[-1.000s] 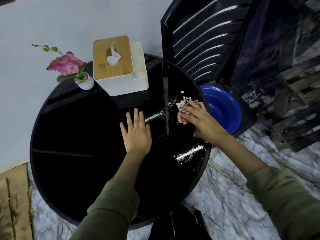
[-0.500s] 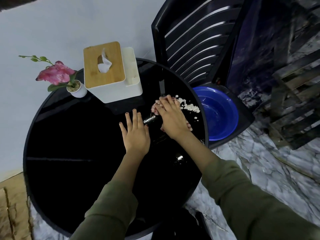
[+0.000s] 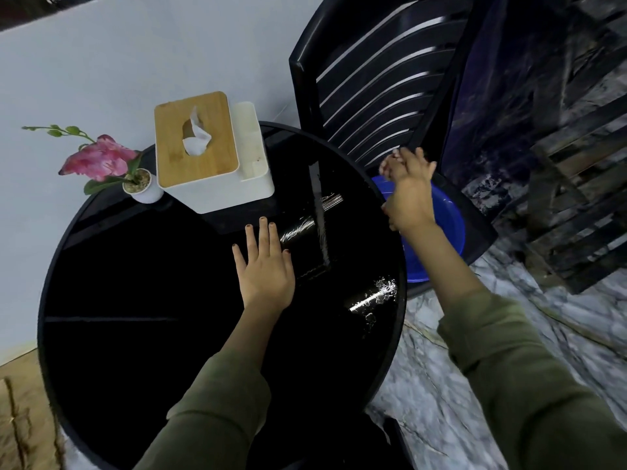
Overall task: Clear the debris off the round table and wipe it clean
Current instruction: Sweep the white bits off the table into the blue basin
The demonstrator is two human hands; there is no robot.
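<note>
The round black glossy table (image 3: 135, 283) fills the middle of the view. My left hand (image 3: 264, 266) lies flat on it near the centre, fingers spread, holding nothing. My right hand (image 3: 409, 191) is blurred, just past the table's right edge and above a blue basin (image 3: 448, 228). Bits of a pinkish cloth (image 3: 390, 164) show at its fingertips and under the palm. No white crumbs show on the table top. Wet smears (image 3: 376, 293) glint near the right rim.
A white tissue box with a wooden lid (image 3: 196, 147) and a small white pot with a pink flower (image 3: 142, 188) stand at the table's far side by the wall. A black slatted chair (image 3: 373, 79) holds the basin. Marble floor lies to the right.
My right hand swept from the table's right part out over the rim to above the basin. The white crumbs that lay by the rim are gone from the table. My left hand stayed put.
</note>
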